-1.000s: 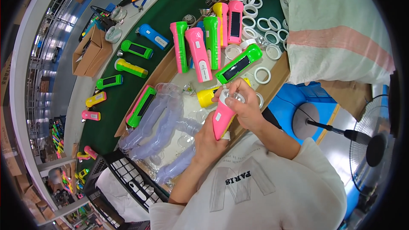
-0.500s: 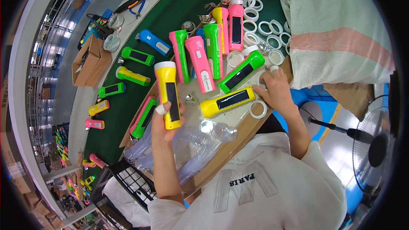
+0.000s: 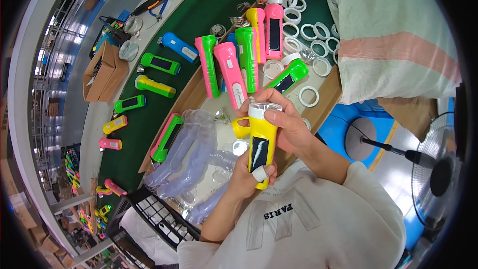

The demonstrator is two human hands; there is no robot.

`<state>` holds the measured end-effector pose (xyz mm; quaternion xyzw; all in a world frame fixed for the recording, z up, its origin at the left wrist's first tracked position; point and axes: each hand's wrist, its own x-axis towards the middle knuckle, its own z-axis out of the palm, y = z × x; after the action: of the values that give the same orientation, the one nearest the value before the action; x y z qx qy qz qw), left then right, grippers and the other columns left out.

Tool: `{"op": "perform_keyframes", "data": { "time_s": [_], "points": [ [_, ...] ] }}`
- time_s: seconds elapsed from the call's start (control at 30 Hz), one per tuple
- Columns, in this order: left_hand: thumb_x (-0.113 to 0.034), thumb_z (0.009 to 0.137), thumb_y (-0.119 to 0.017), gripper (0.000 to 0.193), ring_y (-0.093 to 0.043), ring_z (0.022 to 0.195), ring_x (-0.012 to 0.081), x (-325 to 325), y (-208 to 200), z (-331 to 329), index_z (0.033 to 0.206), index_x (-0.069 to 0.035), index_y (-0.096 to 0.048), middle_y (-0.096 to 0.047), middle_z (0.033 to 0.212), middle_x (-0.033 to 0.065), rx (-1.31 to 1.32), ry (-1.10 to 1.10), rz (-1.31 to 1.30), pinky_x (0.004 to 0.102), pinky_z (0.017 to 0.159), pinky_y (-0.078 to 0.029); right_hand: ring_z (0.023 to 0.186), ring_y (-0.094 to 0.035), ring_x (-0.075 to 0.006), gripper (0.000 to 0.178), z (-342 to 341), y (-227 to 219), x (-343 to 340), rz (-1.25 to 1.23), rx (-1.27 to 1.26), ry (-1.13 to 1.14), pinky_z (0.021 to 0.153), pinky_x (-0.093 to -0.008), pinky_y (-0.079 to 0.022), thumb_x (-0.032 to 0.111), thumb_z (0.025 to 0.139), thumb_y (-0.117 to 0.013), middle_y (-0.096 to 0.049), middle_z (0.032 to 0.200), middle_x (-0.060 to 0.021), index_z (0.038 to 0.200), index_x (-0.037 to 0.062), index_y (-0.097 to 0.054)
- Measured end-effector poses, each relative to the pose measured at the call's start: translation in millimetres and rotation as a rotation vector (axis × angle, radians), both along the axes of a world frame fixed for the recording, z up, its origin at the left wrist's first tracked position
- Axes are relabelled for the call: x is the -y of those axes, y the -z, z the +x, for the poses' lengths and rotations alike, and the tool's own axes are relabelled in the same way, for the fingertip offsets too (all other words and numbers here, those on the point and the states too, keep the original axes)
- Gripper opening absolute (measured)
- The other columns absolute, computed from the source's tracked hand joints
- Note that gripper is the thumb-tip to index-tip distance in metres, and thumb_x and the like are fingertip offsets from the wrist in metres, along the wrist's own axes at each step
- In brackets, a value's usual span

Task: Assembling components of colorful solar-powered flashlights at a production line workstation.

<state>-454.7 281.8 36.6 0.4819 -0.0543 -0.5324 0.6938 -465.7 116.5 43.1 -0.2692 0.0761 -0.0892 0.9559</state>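
My left hand (image 3: 242,179) is closed round the lower body of a yellow flashlight (image 3: 263,133) with a dark solar panel, tilted slightly in front of my chest. At its head sits a white ring (image 3: 258,111) with a clear lens. The thumb and fingers of my right hand (image 3: 295,128) are closed round that head and ring. Behind my hands, another yellow flashlight (image 3: 240,128) lies mostly hidden. Just beyond lie a green flashlight (image 3: 290,77), a pink one (image 3: 231,72) and a loose white ring (image 3: 309,96).
A cardboard tray (image 3: 318,112) holds flashlights and clear plastic lenses (image 3: 186,152). White rings (image 3: 321,31) are heaped at the far right beside a woven sack (image 3: 393,35). More flashlights lie on the green belt (image 3: 186,25). A black crate (image 3: 154,214) and a fan (image 3: 440,169) flank me.
My left hand has brought the yellow flashlight right and nearer my chest. My right hand has left the tray's right side and now grips the flashlight's head.
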Motion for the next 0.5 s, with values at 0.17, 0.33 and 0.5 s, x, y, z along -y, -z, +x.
{"op": "perform_keyframes", "data": {
  "time_s": [0.17, 0.33, 0.5],
  "points": [
    [-0.041, 0.080, -0.074, 0.062, -0.048, 0.048, 0.0179, -6.0, 1.3, -27.6, 0.119, -0.003, -0.045, -0.050, 0.064, 0.0074, -0.496, 0.115, -0.479, 0.0281, 0.044, -0.039, 0.098, -0.062, -0.0283, 0.033, -6.5, -0.5, -8.5, 0.152, 0.243, -0.106, 0.090, -0.0368, -0.049, 0.026, 0.076, -0.071, -0.056, 0.100, -0.0147, 0.089, 0.0125, -0.044],
    [-0.042, 0.082, -0.072, 0.060, -0.046, 0.047, 0.0177, -2.7, -5.7, -36.8, 0.118, -0.002, -0.045, -0.050, 0.063, 0.0075, -0.596, 0.200, -0.608, 0.0282, 0.043, -0.038, 0.099, -0.063, -0.0318, 0.027, -16.3, 9.0, -8.8, 0.365, 0.416, -0.175, 0.092, -0.0399, -0.049, 0.023, 0.079, -0.068, -0.056, 0.105, -0.0174, 0.090, 0.0117, -0.045],
    [-0.011, 0.086, -0.067, 0.030, -0.058, 0.063, 0.0110, -1.8, -0.4, -25.7, 0.108, -0.004, -0.049, -0.058, 0.079, 0.0043, 0.267, 0.025, 0.105, 0.0261, 0.054, -0.048, 0.100, -0.062, -0.0301, 0.028, -23.2, 5.6, 0.3, -0.050, 0.152, -0.006, 0.096, -0.0447, -0.047, 0.017, 0.077, -0.067, -0.059, 0.102, -0.0188, 0.089, 0.0124, -0.042]
  ]
}}
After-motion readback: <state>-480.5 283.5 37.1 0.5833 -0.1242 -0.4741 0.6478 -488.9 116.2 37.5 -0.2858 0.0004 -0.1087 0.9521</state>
